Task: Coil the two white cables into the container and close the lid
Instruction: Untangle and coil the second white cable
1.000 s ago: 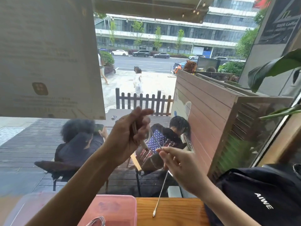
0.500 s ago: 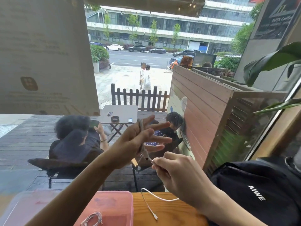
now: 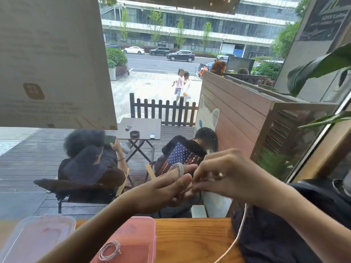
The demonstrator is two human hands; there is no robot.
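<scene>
My left hand (image 3: pixel 167 188) is held up over the wooden counter with loops of a white cable (image 3: pixel 179 168) wrapped around its fingers. My right hand (image 3: pixel 224 175) touches it from the right and pinches the same cable; the loose tail (image 3: pixel 240 230) hangs down from under that hand to the counter. A second white cable (image 3: pixel 110 250) lies coiled inside the pink container (image 3: pixel 140 230) at the bottom centre. The clear lid (image 3: pixel 36 236) rests to the left of the container, off it.
The wooden counter (image 3: pixel 191 240) runs along a window. A black bag (image 3: pixel 281 234) sits on it at the right, under my right forearm. Plant leaves (image 3: pixel 319 67) hang at the upper right. Outside, people sit on chairs by a small table.
Both hands have dropped lower and come together. More cable is wound on my left fingers, and the loose tail has shifted right, now hanging past the bag.
</scene>
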